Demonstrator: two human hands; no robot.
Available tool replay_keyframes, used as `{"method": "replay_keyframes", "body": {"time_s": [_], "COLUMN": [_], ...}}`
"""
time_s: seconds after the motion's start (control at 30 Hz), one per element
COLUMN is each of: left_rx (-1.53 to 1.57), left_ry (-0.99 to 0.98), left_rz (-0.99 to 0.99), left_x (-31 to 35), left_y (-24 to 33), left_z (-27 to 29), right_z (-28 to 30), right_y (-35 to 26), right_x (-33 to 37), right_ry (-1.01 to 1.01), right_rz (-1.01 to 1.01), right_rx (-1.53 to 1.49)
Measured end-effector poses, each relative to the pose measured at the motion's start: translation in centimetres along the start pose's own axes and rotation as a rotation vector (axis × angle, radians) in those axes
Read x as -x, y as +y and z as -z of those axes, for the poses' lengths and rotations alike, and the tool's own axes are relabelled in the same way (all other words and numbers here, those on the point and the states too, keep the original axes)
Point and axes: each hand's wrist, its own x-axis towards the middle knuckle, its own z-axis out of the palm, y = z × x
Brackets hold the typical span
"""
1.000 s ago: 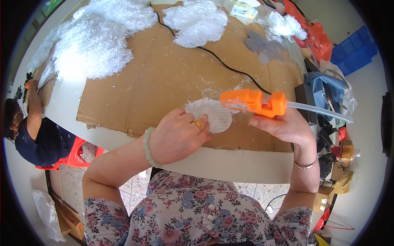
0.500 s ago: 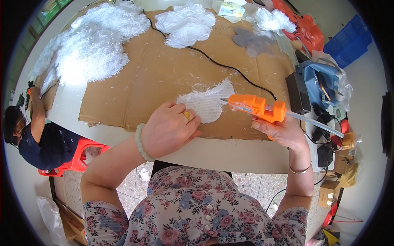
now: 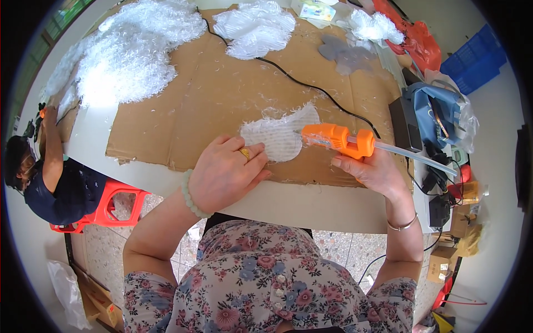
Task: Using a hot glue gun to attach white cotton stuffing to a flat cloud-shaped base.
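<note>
A white, ribbed fabric piece with a frayed upper edge (image 3: 283, 137) lies flat on a sheet of brown cardboard (image 3: 216, 119). My left hand (image 3: 227, 169) rests at its lower left edge, fingers stretched out and fingertips touching it, the thumb apart below. In my right hand (image 3: 369, 169) is an orange hot glue gun (image 3: 336, 139), the fingers wrapped round its handle. A long translucent glue stick (image 3: 416, 157) sticks out of its back end. The nozzle points left, right at the piece's right side; whether it touches cannot be made out.
A big heap of white shredded fibre (image 3: 133, 55) and a stack of white pieces (image 3: 255, 29) lie at the back. Grey pieces (image 3: 347, 55) lie farther right. A black cord (image 3: 311, 86) crosses the cardboard. A blue bag (image 3: 433, 114) stands right; another person (image 3: 61, 186) sits left.
My right hand and the glue gun have shifted slightly left and down, bringing the nozzle nearer the piece. My left hand's fingers have straightened a little, and its forearm has moved slightly right.
</note>
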Motion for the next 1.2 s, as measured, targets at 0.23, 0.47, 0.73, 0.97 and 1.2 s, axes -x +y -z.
{"method": "replay_keyframes", "body": {"time_s": [0.23,0.47,0.73,0.97,1.2], "left_rx": [0.044,0.121,0.186,0.216,0.261], "left_ry": [0.034,0.082,0.079,0.074,0.067], "left_rz": [0.024,0.074,0.101,0.117,0.122], "left_x": [0.1,0.1,0.1,0.1,0.2], "left_y": [-0.3,-0.7,-1.3,-1.5,-1.9], "left_z": [-0.2,-0.3,-0.3,-0.1,-0.4], "right_z": [0.3,0.3,0.7,0.5,0.2], "right_y": [-1.5,-2.0,-1.5,-1.2,-2.3], "right_x": [0.6,0.8,1.2,1.5,1.1], "right_ry": [-0.019,-0.031,-0.092,-0.077,-0.128], "right_rz": [-0.043,-0.046,-0.027,0.003,-0.058], "right_rx": [0.01,0.093,0.154,0.103,0.131]}}
